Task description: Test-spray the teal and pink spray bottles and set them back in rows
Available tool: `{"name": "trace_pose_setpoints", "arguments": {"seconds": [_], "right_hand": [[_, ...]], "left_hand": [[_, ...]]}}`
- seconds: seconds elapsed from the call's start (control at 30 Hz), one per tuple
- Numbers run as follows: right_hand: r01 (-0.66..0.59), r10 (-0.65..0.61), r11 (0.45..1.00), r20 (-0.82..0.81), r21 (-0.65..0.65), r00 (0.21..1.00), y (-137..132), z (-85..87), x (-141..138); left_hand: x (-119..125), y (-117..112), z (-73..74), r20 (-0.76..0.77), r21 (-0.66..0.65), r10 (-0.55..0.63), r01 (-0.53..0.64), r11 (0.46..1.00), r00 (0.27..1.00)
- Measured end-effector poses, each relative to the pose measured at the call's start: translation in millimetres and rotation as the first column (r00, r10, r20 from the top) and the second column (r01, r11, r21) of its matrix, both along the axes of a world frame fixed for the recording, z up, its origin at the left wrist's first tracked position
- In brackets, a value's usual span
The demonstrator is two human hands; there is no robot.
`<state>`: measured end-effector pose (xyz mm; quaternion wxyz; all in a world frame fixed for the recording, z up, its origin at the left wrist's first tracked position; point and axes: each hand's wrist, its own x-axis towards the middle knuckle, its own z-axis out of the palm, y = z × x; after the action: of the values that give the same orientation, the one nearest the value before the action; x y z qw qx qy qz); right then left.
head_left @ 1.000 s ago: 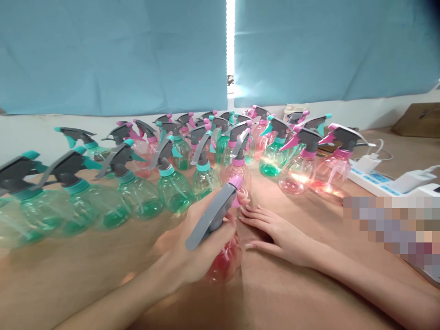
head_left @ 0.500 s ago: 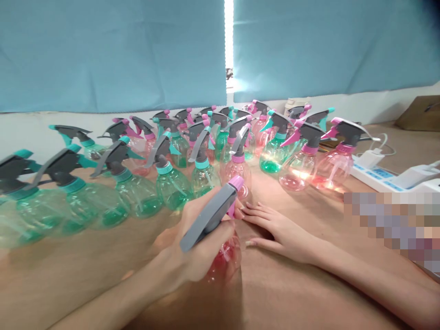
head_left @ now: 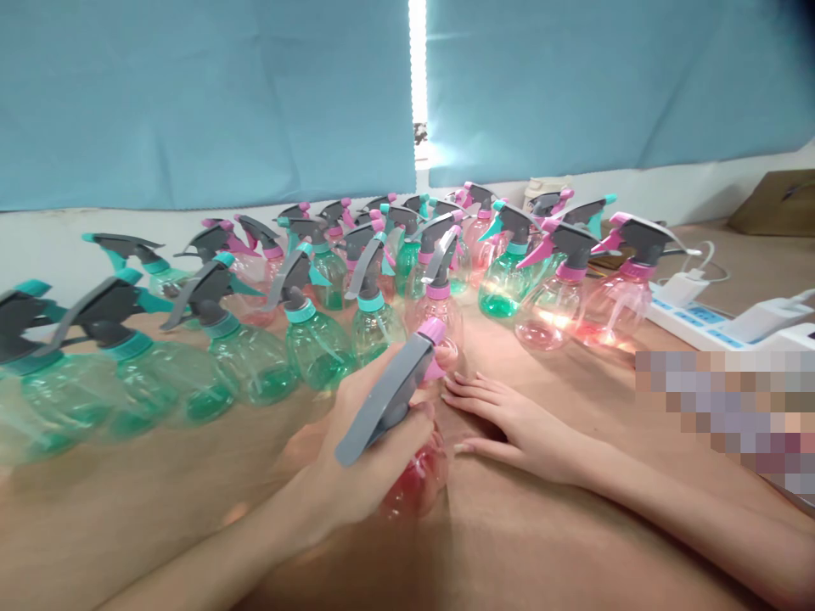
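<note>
1. The left hand (head_left: 375, 485), low centre of the frame, is wrapped around the neck of a pink spray bottle (head_left: 415, 485). The grey sprayer head (head_left: 387, 409) slants over the thumb, its pink nozzle (head_left: 434, 330) toward the upper right.
2. The right hand (head_left: 538, 434) lies palm down just right of centre, fingers stretched out, holding nothing. Its fingertips are just beside the gripped bottle; I can't tell whether they touch.
3. That bottle carries its head, but the fingers hide the joint, so I can't say how tightly it is seated. I'd judge the handling of this one under way, not finished, since it is in the grip.
4. Just beyond the hands, a pink-collared bottle (head_left: 439, 312) stands on the desk (head_left: 509, 543). Green bottles (head_left: 253, 371) line the left of the frame; more pink ones (head_left: 551, 318) stand right of centre, others behind.
5. Every bottle whose neck I can make out has its head on, so that part looks done; whether any work remains on them, I can't tell.
6. Farther out, a power strip (head_left: 684, 320) sits at right, and blue curtains (head_left: 191, 102) fill the top.
</note>
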<state>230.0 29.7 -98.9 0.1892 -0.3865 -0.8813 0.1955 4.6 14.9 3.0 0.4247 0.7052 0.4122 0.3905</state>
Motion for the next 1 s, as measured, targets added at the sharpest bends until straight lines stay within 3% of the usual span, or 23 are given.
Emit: {"name": "trace_pose_setpoints", "arguments": {"seconds": [0.43, 1.0], "right_hand": [[-0.003, 0.003, 1.000, 0.008, -0.013, 1.000, 0.3, 0.0, -0.1], [-0.004, 0.004, 1.000, 0.000, -0.001, 1.000, 0.9, -0.4, 0.3]], "left_hand": [[-1.8, -2.0, -7.4, -0.004, 0.078, 0.025, -0.025, 0.997, 1.000], [1.3, -3.0, 0.6, -0.010, 0.089, -0.001, 0.002, 0.996, 1.000]]}}
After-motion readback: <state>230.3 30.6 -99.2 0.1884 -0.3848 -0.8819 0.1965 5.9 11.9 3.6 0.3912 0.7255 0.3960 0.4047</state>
